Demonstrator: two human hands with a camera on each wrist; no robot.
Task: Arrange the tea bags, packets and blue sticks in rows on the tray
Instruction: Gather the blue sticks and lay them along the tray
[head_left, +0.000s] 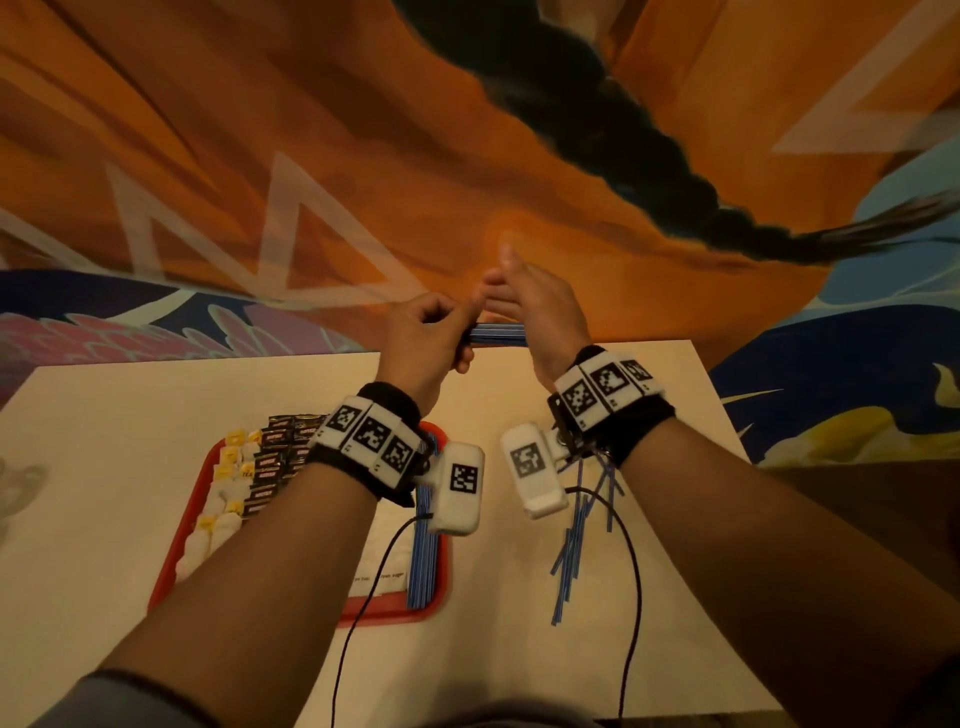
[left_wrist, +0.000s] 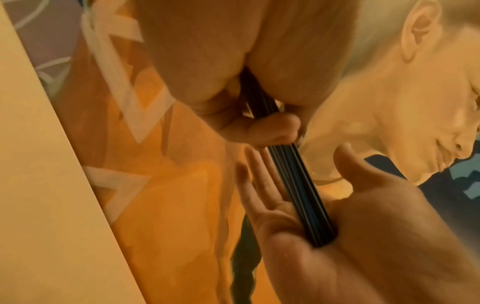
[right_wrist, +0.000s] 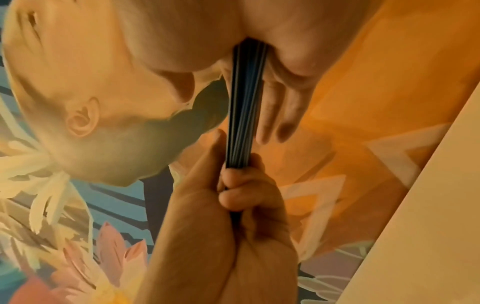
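Note:
My left hand (head_left: 431, 332) grips a bundle of blue sticks (head_left: 498, 332), held level in the air beyond the table's far edge. The right hand (head_left: 524, 296) is flat and open, its palm against the bundle's right end. In the left wrist view the sticks (left_wrist: 298, 185) butt into that open palm (left_wrist: 298, 236). The right wrist view shows the left hand's fingers (right_wrist: 241, 195) curled round the sticks (right_wrist: 246, 102). The red tray (head_left: 171, 561) holds white tea bags (head_left: 223, 493) with yellow tags, dark packets (head_left: 275, 457) and a row of blue sticks (head_left: 423, 561); my left forearm hides its middle.
Several loose blue sticks (head_left: 576, 535) lie scattered on the cream table (head_left: 104, 467) to the right of the tray, under my right wrist. A white packet (head_left: 384, 566) lies near the tray's front. A painted orange wall (head_left: 311, 156) stands behind the table.

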